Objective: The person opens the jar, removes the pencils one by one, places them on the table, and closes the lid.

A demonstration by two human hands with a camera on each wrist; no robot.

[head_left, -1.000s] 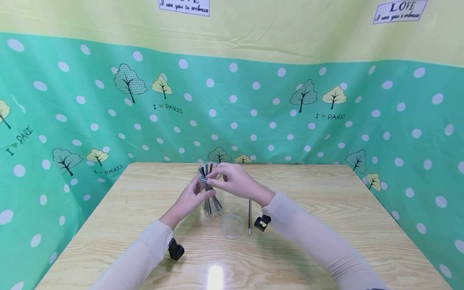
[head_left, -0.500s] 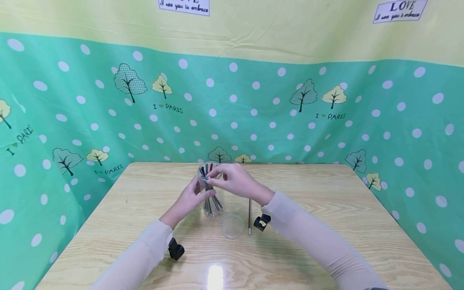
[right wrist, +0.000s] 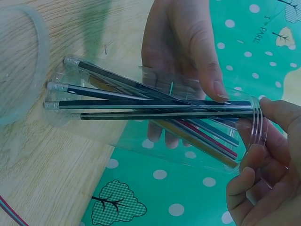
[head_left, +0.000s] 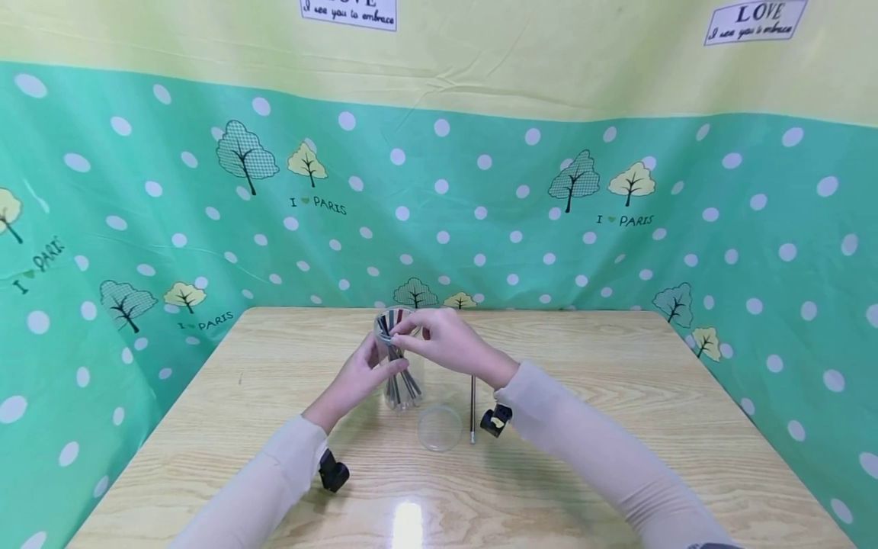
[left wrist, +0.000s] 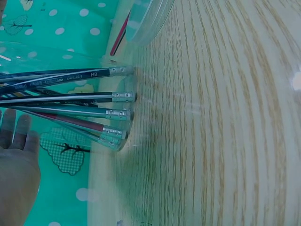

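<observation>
The left hand (head_left: 357,377) curls round the clear jar (right wrist: 136,139) of pencils (right wrist: 155,105), just beyond the lid (head_left: 439,428); the right hand (head_left: 446,339) bends its fingers at the rim, pinching what I cannot tell; steady bracing and light fingertips should serve best.

Clear jar (right wrist: 127,135), pencils (right wrist: 155,104) inside, erasers (left wrist: 123,97) down
</observation>
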